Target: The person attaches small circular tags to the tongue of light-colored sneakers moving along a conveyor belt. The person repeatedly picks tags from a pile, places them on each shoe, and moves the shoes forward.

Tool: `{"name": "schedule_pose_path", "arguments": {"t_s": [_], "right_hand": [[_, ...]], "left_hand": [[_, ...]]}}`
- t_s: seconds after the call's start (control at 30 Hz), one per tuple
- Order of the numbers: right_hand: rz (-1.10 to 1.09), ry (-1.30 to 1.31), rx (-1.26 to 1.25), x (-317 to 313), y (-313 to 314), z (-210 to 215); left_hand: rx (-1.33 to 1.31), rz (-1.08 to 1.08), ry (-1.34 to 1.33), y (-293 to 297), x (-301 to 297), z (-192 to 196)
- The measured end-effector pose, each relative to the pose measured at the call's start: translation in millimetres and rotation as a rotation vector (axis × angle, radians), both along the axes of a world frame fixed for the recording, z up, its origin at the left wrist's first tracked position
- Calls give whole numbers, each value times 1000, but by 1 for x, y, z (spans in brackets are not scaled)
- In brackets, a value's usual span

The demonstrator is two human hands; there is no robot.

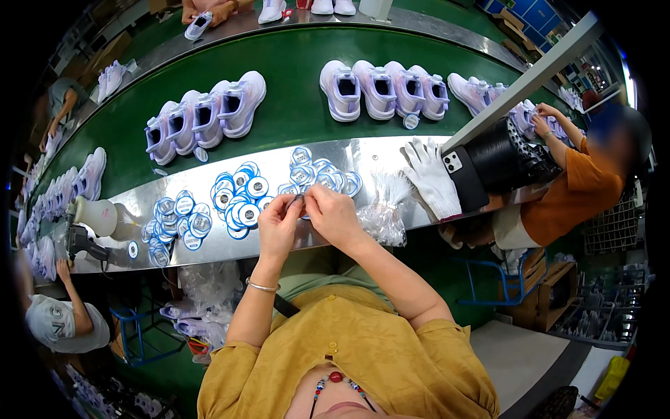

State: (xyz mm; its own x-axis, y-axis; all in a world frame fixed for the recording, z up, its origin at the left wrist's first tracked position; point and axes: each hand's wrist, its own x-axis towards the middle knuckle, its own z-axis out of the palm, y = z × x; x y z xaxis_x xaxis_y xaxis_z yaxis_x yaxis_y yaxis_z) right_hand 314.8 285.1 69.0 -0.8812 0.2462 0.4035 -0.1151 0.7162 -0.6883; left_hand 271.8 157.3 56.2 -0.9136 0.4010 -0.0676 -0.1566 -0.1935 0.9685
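Note:
Both hands meet over the metal ledge [412,218] in front of me. My left hand [278,222] is closed in a pinch, with a small dark bit showing at its fingertips that is too small to name. Against it, my right hand [333,215] is pinching too, its fingertips touching the left ones. Just beyond my hands lies a heap of round blue-and-white tags [325,174]. Another heap of round tags [241,199] with dark centres is beside my left hand. A bundle of thin clear plastic strands [389,202] lies right of my right hand.
Pale lilac sneakers [204,115] stand in rows on the green belt [293,91]. More tags [178,220] lie left. To the right are a white glove [429,178], a phone [453,164], a black bin [509,157] and a slanted post [520,87]. Co-workers sit on both sides.

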Motion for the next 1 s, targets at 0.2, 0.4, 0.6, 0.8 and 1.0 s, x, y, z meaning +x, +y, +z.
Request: {"name": "schedule_pose_path", "arguments": {"t_s": [0.2, 0.4, 0.6, 0.8, 1.0], "right_hand": [[105, 5, 99, 6, -7, 3], [198, 33, 91, 11, -24, -13], [394, -406, -660, -10, -24, -17], [409, -534, -863, -24, -28, -13], [322, -449, -829, -34, -34, -16]], "left_hand": [[144, 3, -166, -13, 1, 5], [7, 15, -127, -35, 7, -10], [-189, 67, 192, -49, 6, -7], [-126, 14, 154, -70, -22, -9], [-920, 292, 820, -65, -82, -26]]}}
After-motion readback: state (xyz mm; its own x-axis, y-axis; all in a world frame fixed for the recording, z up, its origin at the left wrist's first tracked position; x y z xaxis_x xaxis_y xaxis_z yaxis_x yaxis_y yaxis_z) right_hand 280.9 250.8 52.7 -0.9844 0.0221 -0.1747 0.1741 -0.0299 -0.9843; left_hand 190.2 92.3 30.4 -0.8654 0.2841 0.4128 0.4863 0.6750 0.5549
